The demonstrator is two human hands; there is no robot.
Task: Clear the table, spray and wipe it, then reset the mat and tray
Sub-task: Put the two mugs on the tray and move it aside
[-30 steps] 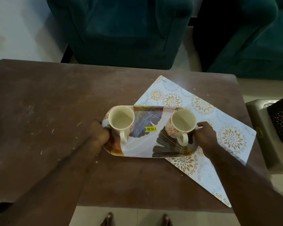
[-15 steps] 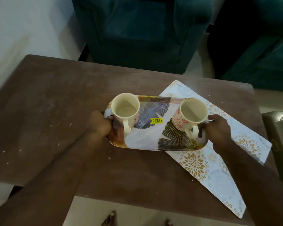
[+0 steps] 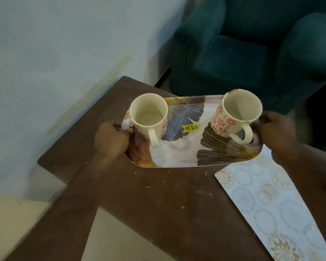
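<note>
A leaf-patterned tray hangs above the brown table, lifted off it. My left hand grips its left end and my right hand grips its right end. Two empty cream mugs with red flower prints stand on the tray, the left mug and the right mug, handles toward me. A yellow price sticker is stuck mid-tray. The white mat with gold medallions lies on the table at the right, free of the tray.
A teal armchair stands beyond the table's far edge. A pale wall runs along the left. Crumbs dot the tabletop. Light floor shows at the lower left.
The tray with both mugs has risen off the mat and shifted left, and my view has swung left toward the wall. Both hands keep their hold.
</note>
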